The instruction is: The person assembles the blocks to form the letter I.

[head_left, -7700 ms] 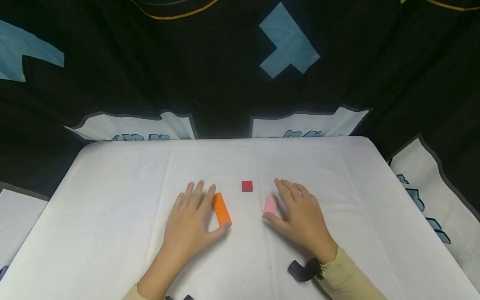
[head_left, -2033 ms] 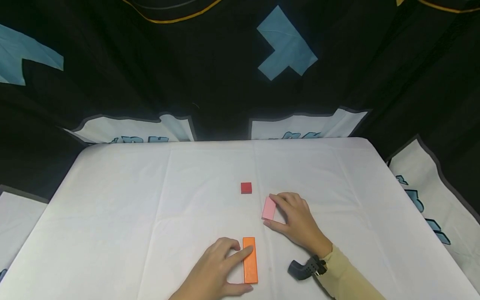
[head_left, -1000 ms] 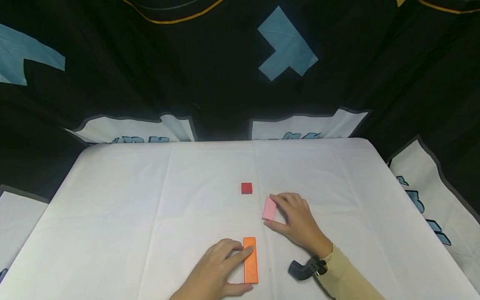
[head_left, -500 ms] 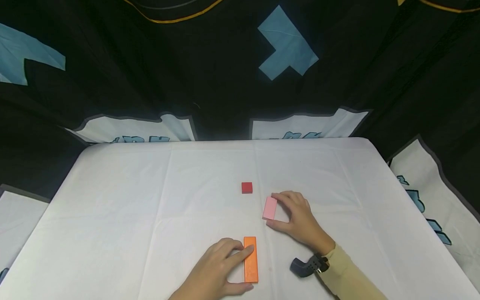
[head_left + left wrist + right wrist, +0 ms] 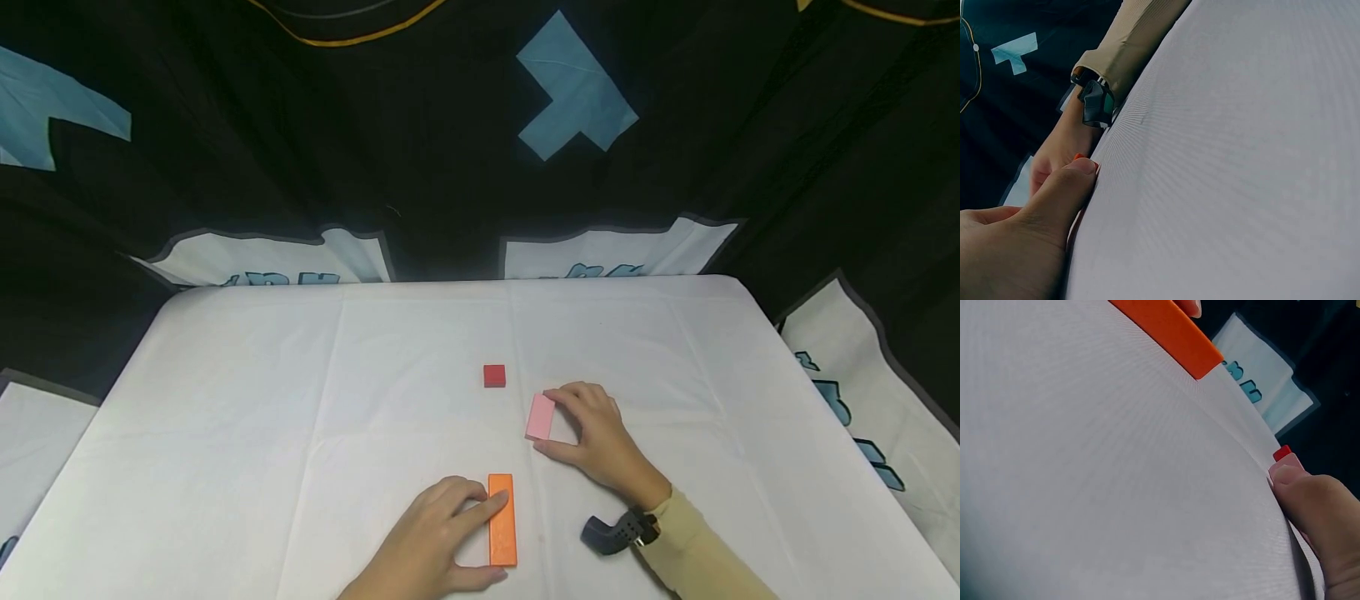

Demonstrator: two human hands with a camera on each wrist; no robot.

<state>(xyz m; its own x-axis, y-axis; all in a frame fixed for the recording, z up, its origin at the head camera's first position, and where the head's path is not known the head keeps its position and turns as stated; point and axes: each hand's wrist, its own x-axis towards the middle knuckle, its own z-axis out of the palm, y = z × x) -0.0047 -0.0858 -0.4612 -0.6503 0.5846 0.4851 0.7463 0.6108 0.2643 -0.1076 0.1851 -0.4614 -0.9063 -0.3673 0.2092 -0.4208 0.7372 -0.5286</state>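
Observation:
In the head view my left hand (image 5: 431, 542) holds a long orange block (image 5: 502, 537) at the near middle of the table. Its thumb is at the near end, the index finger lies on top, and another fingertip is at the far end. Farther off and to the right, my right hand (image 5: 600, 437) pinches a pink block (image 5: 540, 417) between thumb and index finger. A small red block (image 5: 494, 376) lies beyond both, touched by neither hand. The right wrist view shows the orange block (image 5: 1172, 337) flat on the cloth and the thumb (image 5: 1313, 494) against the pink block.
A white cloth covers the table (image 5: 225, 433), with its far edge beside a dark curtain (image 5: 450, 150) bearing pale blue shapes. A dark wrist device (image 5: 617, 533) sticks out from the right wrist, low over the cloth.
Compared with the oldest frame, the orange block lies nearer, farther right and straighter, with my left hand around it. My right fingers have closed onto the pink block. The last second shows almost no motion.

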